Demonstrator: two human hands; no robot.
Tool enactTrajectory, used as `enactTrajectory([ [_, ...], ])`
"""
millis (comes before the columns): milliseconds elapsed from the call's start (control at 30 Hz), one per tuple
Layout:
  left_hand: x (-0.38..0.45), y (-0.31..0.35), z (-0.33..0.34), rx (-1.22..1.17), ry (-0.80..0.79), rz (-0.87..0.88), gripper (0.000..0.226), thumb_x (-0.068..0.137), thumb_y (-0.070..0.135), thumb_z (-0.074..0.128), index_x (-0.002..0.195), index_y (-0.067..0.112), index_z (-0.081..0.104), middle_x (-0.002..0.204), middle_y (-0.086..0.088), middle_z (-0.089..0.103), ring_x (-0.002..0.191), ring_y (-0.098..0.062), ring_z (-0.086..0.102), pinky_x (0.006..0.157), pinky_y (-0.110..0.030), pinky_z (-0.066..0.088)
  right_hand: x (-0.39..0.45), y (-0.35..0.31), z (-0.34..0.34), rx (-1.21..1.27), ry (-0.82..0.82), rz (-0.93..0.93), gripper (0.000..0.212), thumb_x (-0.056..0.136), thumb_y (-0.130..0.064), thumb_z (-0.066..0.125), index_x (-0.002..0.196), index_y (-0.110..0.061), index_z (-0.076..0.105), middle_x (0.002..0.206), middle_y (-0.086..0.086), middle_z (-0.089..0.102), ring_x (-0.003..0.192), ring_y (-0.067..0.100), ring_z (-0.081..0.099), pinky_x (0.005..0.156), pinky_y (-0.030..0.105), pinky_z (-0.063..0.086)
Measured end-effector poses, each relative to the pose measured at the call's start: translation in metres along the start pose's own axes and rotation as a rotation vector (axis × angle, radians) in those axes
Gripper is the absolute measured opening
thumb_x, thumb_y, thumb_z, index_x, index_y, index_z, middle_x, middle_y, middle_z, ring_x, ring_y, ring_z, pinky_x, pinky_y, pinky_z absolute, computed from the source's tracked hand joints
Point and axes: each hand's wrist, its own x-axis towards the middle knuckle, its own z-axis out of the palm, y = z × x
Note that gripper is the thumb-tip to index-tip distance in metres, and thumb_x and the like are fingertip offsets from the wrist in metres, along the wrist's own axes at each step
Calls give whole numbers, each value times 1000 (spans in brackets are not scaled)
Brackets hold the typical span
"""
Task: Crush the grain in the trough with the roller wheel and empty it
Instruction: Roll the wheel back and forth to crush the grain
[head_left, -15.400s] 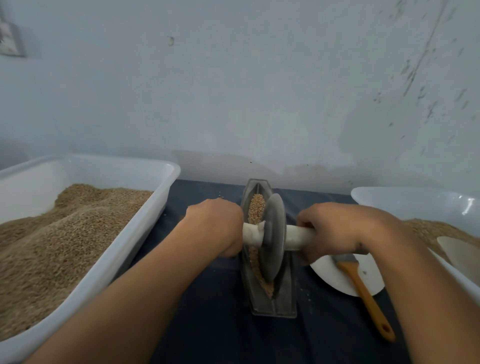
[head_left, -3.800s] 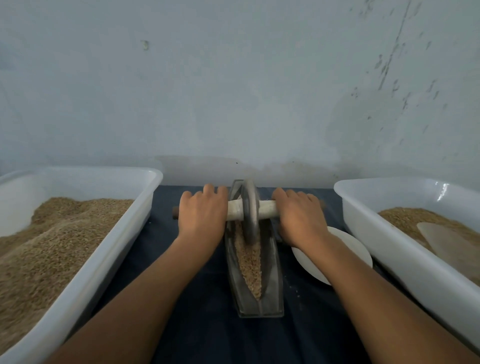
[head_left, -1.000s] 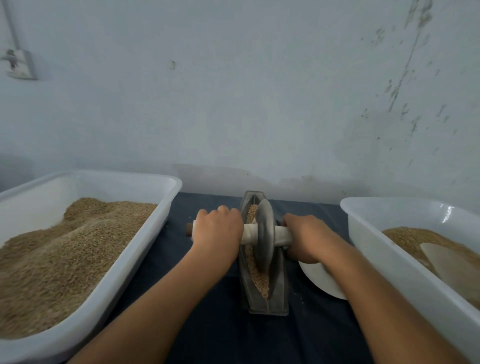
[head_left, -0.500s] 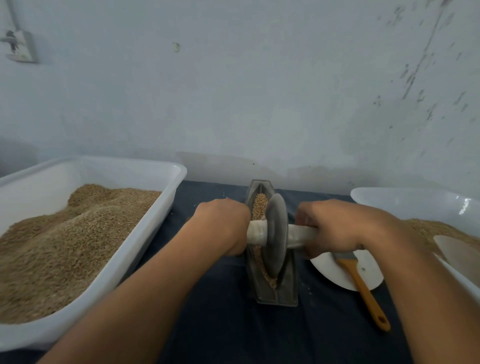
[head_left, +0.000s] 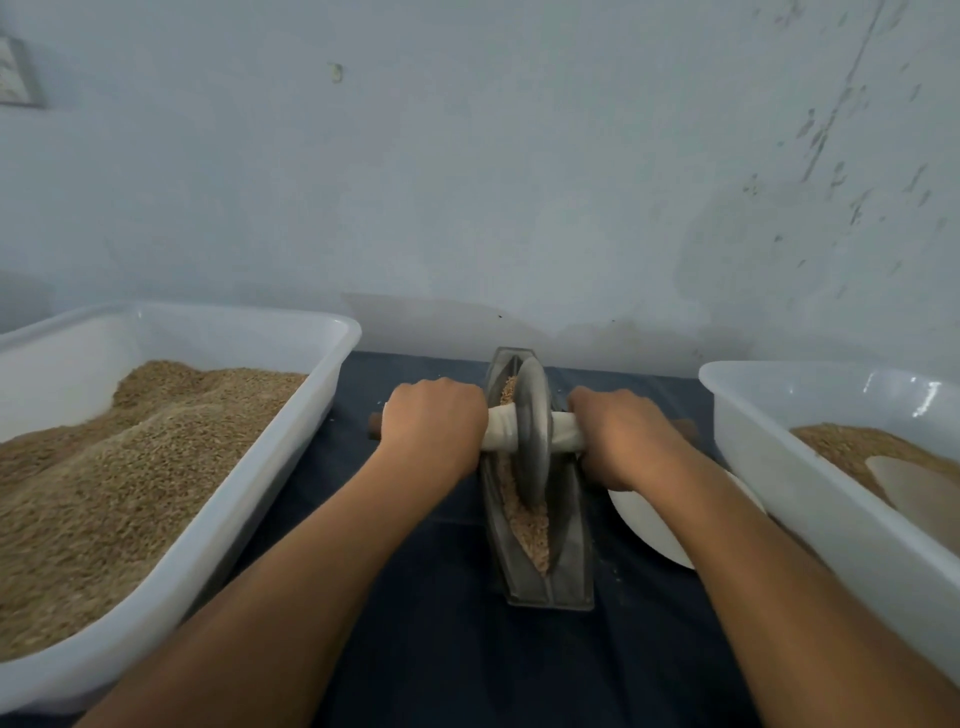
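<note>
Trough (head_left: 569, 540): narrow grey boat-shaped channel on the dark worktop (head_left: 441, 649), holding tan grain (head_left: 527, 525).
Roller wheel (head_left: 531, 441): grey disc upright in the trough.
Hands: left hand (head_left: 434, 428) and right hand (head_left: 621, 441) each grip its cloth-wrapped axle.

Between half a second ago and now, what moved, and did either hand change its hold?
The roller wheel rolled away from the person, toward the far end of the trough, leaving more grain exposed at the near end. The left hand and right hand went with it, still gripping the axle. Both tubs and the white plate kept their places.
</note>
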Motion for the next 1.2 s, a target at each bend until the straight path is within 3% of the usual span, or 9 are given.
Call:
enactTrajectory([
  [167,19,0,4,51,82,32,20,83,18,66,103,18,60,83,0,55,73,-20,50,69,-36,34,14,5,9,13,3,36,40,81,-20,73,108,-18,44,95,6,60,78,25,50,63,36,37],
  [300,34,-3,6,47,91,20,21,81,14,65,101,19,60,88,-1,61,74,-22,51,69,-36,35,30,5,6,50,-9,59,45,81,-17,72,115,-15,43,102,11,61,91,31,59,67,37,39],
  [433,45,-4,10,31,109,14,20,81,16,65,100,20,61,81,2,54,72,-21,50,66,-34,36,43,5,6,44,-22,74,46,83,-17,72,119,-16,43,108,11,62,96,32,60,69,38,43],
  [600,49,-6,15,21,141,21,23,82,20,66,104,22,60,89,0,63,70,-19,47,65,-35,36,47,5,6,7,0,78,42,84,-18,70,117,-16,46,109,11,62,96,31,60,68,37,40],
  [733,42,-6,13,35,147,18,22,82,20,65,102,21,57,85,0,58,70,-19,46,68,-35,34,41,3,5,-45,16,54,36,86,-20,69,116,-17,50,109,9,63,98,29,60,70,35,39],
  [867,29,-2,10,42,149,18,28,82,21,69,106,19,54,83,0,51,72,-19,46,72,-35,32,27,2,0,-56,-53,64,34,83,-22,72,110,-16,52,97,5,59,83,24,52,68,35,39],
  [1000,16,2,4,45,130,4,30,81,22,70,107,19,54,84,1,51,73,-19,49,74,-35,32,13,1,-2,-41,-73,63,33,83,-23,71,109,-18,51,103,6,62,84,24,53,70,35,42],
  [1200,-7,2,3,8,121,-12,35,80,23,71,109,19,51,99,-2,58,79,-20,51,74,-35,33,-8,-3,6,-49,56,41,30,86,-23,66,110,-18,49,101,4,63,92,27,61,69,36,38],
])
